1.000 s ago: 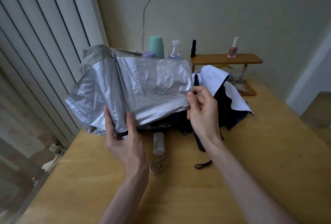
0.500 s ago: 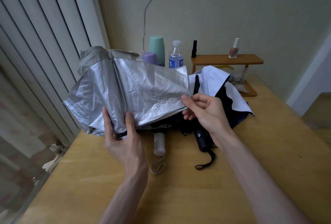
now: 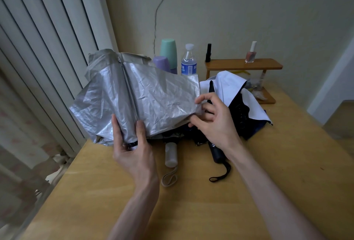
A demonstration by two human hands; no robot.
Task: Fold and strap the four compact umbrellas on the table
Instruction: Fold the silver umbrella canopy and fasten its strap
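A silver umbrella is held up above the wooden table, its crinkled canopy spread loose. My left hand grips its lower end, thumb and fingers on the fabric. My right hand pinches the canopy's right edge. Behind it lies a white and dark blue umbrella, unfolded, in a heap. A black handle with a wrist loop and a white handle with a beige loop stick out from under the pile toward me.
At the back stand a green cup, a purple cup and a water bottle. A small wooden shelf holds two nail polish bottles. White blinds run along the left.
My right hand has slid down along the canopy's right edge, drawing that side lower. The cups and bottle behind now show more. My left hand has kept its grip.
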